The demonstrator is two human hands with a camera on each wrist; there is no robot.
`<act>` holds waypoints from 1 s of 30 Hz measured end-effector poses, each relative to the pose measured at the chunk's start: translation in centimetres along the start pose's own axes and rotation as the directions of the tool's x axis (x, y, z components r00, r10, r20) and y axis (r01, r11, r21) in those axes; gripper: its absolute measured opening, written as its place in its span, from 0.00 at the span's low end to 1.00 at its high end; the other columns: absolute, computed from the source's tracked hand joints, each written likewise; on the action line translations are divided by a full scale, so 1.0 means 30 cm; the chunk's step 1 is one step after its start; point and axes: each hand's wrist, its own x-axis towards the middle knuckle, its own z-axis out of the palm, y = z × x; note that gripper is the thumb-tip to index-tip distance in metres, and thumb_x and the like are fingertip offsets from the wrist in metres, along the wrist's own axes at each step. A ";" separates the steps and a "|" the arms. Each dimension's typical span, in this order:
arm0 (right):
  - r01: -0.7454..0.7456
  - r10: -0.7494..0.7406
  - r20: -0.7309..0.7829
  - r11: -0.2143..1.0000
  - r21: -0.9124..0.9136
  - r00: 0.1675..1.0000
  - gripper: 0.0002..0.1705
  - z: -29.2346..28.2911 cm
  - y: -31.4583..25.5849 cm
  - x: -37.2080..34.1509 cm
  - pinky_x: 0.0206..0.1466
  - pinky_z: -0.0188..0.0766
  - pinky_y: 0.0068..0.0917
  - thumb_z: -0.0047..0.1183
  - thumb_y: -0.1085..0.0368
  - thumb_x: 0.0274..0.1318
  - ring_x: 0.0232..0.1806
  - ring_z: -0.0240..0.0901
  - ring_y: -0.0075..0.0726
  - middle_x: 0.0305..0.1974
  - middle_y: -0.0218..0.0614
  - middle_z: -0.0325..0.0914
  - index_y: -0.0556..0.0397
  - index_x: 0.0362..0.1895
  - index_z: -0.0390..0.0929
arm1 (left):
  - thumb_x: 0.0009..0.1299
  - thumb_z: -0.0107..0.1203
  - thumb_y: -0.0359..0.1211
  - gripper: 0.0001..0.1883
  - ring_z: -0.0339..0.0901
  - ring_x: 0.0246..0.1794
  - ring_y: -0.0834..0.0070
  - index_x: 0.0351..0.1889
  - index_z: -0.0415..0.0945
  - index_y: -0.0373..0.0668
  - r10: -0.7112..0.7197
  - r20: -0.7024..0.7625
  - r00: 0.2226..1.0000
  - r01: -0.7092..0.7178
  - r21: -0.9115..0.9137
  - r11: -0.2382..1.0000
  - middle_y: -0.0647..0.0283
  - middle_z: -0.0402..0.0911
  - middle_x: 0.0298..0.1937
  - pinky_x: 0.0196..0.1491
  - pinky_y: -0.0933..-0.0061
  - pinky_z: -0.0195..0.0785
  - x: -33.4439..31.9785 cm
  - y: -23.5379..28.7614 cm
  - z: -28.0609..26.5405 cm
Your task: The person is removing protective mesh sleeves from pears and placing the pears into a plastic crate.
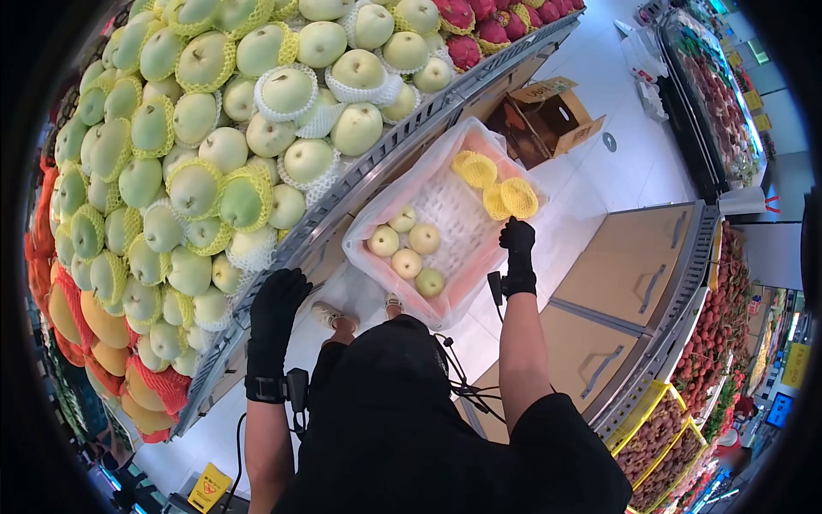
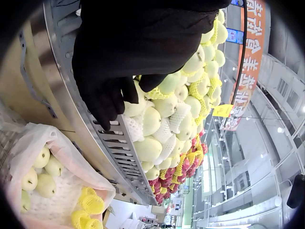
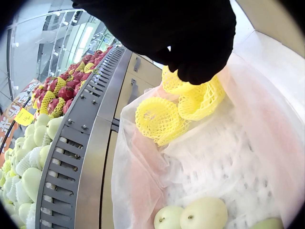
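Observation:
In the head view, a lined crate (image 1: 359,230) holds several pale green fruits (image 1: 424,238) at its near end and yellow foam nets (image 1: 475,170) at its far end. My black-gloved right hand (image 1: 518,255) is at the crate's right edge, fingers curled at a yellow net (image 1: 520,198). The right wrist view shows the right hand (image 3: 190,43) pinching the net (image 3: 205,100), fingertips partly hidden. My left hand (image 1: 276,317) rests on the display rail beside the piled fruit. Its fingers drape loosely over the rail (image 2: 121,152) in the left wrist view, with the left hand (image 2: 128,52) holding no fruit.
Piled green fruit (image 1: 205,64) fills the slanted display at left, with red dragon fruit (image 1: 492,32) beyond. An open cardboard box (image 1: 548,124) stands past the crate. Cabinets (image 1: 629,257) flank the right side. Cables (image 1: 462,385) hang near my body, and my feet (image 1: 330,315) are below the crate.

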 end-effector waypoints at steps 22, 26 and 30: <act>0.371 -0.086 0.695 0.888 -0.271 0.714 0.09 0.407 -0.105 -0.531 0.35 0.77 0.27 0.52 0.68 0.58 0.29 0.79 0.32 0.33 0.39 0.80 0.61 0.39 0.78 | 0.67 0.42 0.41 0.12 0.60 0.28 0.71 0.24 0.60 0.49 0.049 -0.230 0.972 -0.220 -0.816 0.534 0.68 0.60 0.23 0.37 0.66 0.55 -0.274 0.087 -0.379; 0.343 -0.109 0.658 0.909 -0.238 0.745 0.16 0.521 -0.157 -0.711 0.31 0.74 0.25 0.50 0.59 0.64 0.23 0.76 0.30 0.25 0.39 0.79 0.60 0.28 0.77 | 0.71 0.44 0.42 0.12 0.68 0.34 0.68 0.28 0.66 0.47 0.068 -0.291 0.954 -0.287 -0.831 0.476 0.66 0.68 0.27 0.44 0.61 0.63 -0.333 0.089 -0.467; 0.529 -0.158 0.678 0.757 -0.384 0.718 0.23 0.637 -0.216 -0.889 0.24 0.67 0.24 0.49 0.52 0.65 0.17 0.71 0.28 0.16 0.34 0.73 0.58 0.25 0.75 | 0.73 0.45 0.42 0.14 0.72 0.37 0.66 0.38 0.74 0.43 0.080 -0.378 0.922 -0.372 -0.815 0.445 0.63 0.74 0.32 0.45 0.58 0.68 -0.382 0.044 -0.558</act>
